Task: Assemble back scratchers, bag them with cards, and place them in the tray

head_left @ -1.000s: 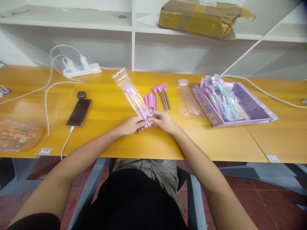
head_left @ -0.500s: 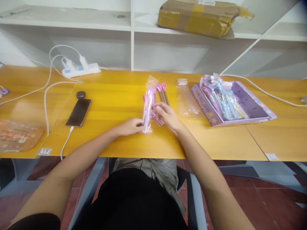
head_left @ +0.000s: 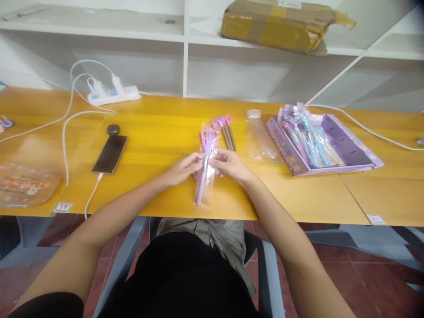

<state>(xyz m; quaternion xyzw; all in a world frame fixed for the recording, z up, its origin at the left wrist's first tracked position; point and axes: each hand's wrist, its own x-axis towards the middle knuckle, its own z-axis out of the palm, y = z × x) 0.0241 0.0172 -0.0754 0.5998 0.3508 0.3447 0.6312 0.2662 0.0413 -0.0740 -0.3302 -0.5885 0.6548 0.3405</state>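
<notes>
A purple stick with a forked, hand-like top [head_left: 201, 187] lies inside a clear plastic bag between my hands. My left hand [head_left: 184, 169] pinches the bag's left side at mid-height. Opposite it, my right hand [head_left: 230, 164] grips the right side with thumb and fingers. Just beyond, several pink-topped sticks with dark metal shafts [head_left: 228, 132] lie on the table. Pink pieces also show behind the bag, partly hidden. To the right are flat clear bags [head_left: 260, 139].
A purple box [head_left: 351, 148] of bagged sticks stands at the right. On the left are a phone [head_left: 110, 154], a small dark case [head_left: 113, 129], a power strip [head_left: 129, 94], white cables and an orange bag [head_left: 26, 185]. A taped parcel [head_left: 274, 26] sits on the shelf.
The bagged purple stick has come nearer to me and its forked top now shows clearly. My left hand has moved up the bag, and my right hand has shifted slightly down onto its side.
</notes>
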